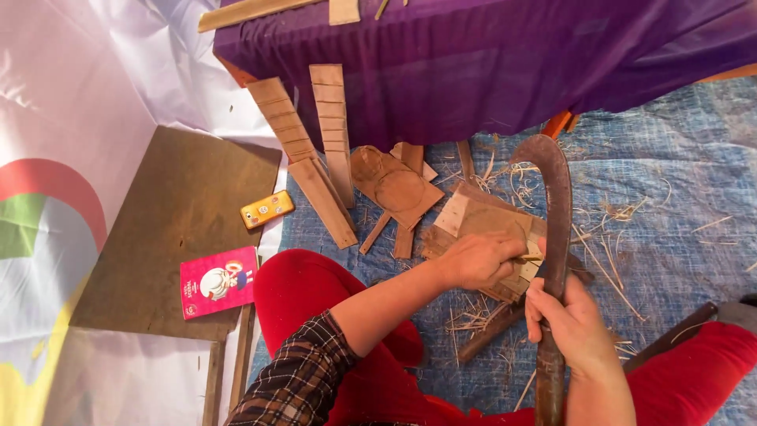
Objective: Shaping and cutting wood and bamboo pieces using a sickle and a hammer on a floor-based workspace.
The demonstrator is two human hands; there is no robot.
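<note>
Your right hand (574, 319) is wrapped tight around the handle of a sickle (553, 237), which stands nearly upright with its dark hooked blade curling over to the left at the top. Your left hand (479, 259) is closed, fingertips pinched on what looks like a thin strip (530, 257) of pale wood or bamboo pressed against the blade's edge; the strip is small and partly hidden, so its kind is hard to tell. Both hands work just above a flat wooden block (481, 217) lying on the blue mat (678, 205), with shavings (611, 229) scattered all around it.

Beyond the block, several wooden slats (315, 150) lean against a table draped in purple cloth (489, 63), and a flat piece with a circle drawn on it (398, 188) rests beside them. To your left, a brown board (165, 229) lies on a white sheet, with a pink packet (218, 282) at its near edge and a small yellow box (267, 208) at its right edge. Your knees, in red trousers (315, 292), frame the work.
</note>
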